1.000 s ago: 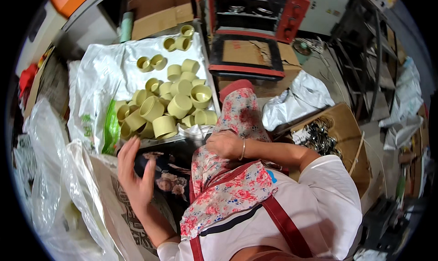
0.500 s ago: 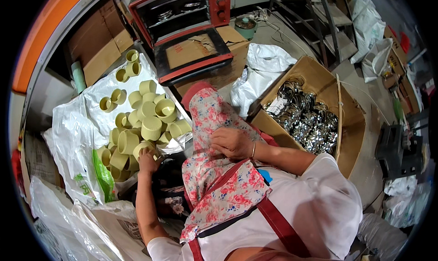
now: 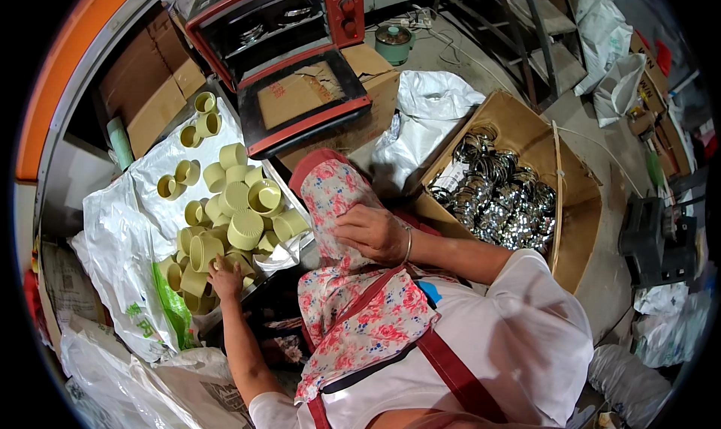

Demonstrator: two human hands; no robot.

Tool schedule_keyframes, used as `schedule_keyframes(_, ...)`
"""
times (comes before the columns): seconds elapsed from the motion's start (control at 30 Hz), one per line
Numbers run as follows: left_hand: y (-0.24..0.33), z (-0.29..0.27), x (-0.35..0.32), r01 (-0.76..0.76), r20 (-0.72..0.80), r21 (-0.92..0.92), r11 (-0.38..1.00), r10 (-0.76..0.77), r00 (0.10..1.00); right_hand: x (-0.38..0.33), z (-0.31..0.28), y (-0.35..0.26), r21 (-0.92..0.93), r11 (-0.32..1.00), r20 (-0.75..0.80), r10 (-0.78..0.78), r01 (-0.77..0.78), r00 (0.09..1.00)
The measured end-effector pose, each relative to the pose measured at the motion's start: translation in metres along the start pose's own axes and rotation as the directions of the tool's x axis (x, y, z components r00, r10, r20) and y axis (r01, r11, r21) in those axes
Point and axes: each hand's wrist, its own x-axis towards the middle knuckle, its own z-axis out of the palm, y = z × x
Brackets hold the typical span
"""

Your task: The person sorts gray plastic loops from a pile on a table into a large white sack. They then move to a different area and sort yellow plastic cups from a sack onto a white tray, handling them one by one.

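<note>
A heap of pale yellow-green cups with ribbed sides lies on a white plastic sheet at my left. My left hand reaches to the near edge of this heap. Its fingers are apart and touch the cups there, and none is clearly gripped. Over my lap hangs a floral apron with a red border. My right hand rests on it above my knee, with the fingers curled and pressed together. What lies under those fingers, if anything, is hidden. A bracelet circles my right wrist.
At my right an open cardboard box holds many shiny metal rings. Ahead, a red toaster oven has its door lowered. A white sack stands between oven and box. Behind are a green pot and a metal step frame.
My left hand has shifted left and slightly nearer along the edge of the cup heap. My right hand still rests on the apron. The whole view has shifted slightly.
</note>
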Motion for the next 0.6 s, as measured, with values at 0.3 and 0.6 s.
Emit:
schedule_keyframes(0.3, 0.035, -0.043, -0.001, 0.254, 0.384, -0.097, 0.962, -0.199, 0.902, 0.003, 0.002, 0.040, 0.062, 0.998, 0.103, 0.006, -0.012, 0.995)
schedule_keyframes(0.6, -0.003, -0.017, -0.004, 0.303, 0.410, 0.001, 0.953, -0.277, 0.869, 0.007, 0.004, 0.055, 0.030, 0.994, 0.212, -0.106, 0.102, 0.972)
